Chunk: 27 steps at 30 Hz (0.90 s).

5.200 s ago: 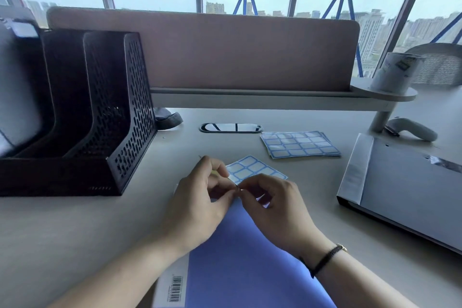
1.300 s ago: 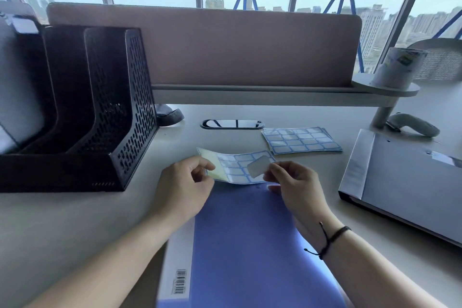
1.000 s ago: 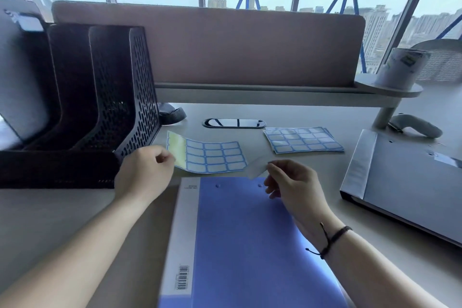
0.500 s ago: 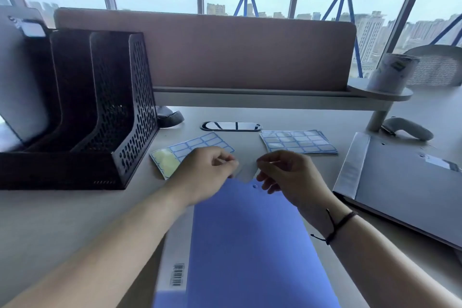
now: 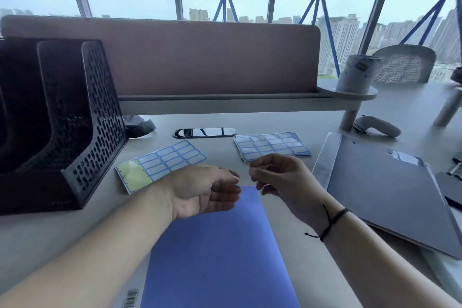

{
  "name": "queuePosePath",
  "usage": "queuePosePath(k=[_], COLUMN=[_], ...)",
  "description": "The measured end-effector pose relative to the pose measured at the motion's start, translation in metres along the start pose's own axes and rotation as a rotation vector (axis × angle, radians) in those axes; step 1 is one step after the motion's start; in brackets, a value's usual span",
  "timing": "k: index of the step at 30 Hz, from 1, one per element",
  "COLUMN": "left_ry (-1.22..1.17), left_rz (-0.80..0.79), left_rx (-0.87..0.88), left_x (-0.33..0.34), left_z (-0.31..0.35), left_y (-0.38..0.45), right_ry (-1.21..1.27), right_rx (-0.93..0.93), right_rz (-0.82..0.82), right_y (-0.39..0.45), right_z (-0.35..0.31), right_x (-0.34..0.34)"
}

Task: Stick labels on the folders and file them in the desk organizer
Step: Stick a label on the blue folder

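Observation:
A blue folder lies flat on the desk in front of me, its white spine with a barcode on the left. Over its far edge my right hand pinches a small peeled label, seen almost edge-on and faint. My left hand hovers just left of it, palm turned inward and fingers relaxed; whether its fingertips touch the label is unclear. A label sheet with a bare yellow patch lies behind my left hand. The black mesh desk organizer stands at the left.
A stack of label sheets lies further back. A grey folder lies at the right, with a white handheld device behind it. A cup stands on the raised shelf by the pink divider.
My left hand has laid the label sheet down beside the organizer and come back to the right hand, turning palm inward. The right hand still holds the peeled label over the folder's far edge.

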<state>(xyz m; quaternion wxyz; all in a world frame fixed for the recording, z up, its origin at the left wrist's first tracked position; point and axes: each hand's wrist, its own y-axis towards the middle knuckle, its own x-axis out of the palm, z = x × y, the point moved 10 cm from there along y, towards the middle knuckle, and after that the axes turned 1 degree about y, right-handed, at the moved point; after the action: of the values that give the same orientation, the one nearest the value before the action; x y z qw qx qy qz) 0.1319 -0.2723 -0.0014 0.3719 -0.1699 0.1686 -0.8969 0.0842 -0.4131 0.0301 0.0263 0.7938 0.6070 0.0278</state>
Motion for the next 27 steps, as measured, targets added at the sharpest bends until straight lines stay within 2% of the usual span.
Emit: queuePosePath(k=[5, 10, 14, 21, 27], left_ry=[-0.042, 0.128, 0.154, 0.08, 0.136], left_rz=[0.089, 0.301, 0.401, 0.36, 0.377], left_rx=[0.079, 0.218, 0.274, 0.286, 0.306], left_x=[-0.016, -0.034, -0.041, -0.04, -0.043], left_z=[0.009, 0.023, 0.025, 0.017, 0.016], left_y=[0.012, 0.022, 0.033, 0.041, 0.04], right_ry=[0.0, 0.048, 0.005, -0.16, -0.13], right_rx=[0.004, 0.082, 0.137, 0.07, 0.055], right_rz=[0.015, 0.126, 0.172, 0.203, 0.186], right_y=[0.007, 0.014, 0.017, 0.022, 0.023], right_z=[0.011, 0.031, 0.043, 0.043, 0.044], right_x=[-0.009, -0.024, -0.025, -0.025, -0.023])
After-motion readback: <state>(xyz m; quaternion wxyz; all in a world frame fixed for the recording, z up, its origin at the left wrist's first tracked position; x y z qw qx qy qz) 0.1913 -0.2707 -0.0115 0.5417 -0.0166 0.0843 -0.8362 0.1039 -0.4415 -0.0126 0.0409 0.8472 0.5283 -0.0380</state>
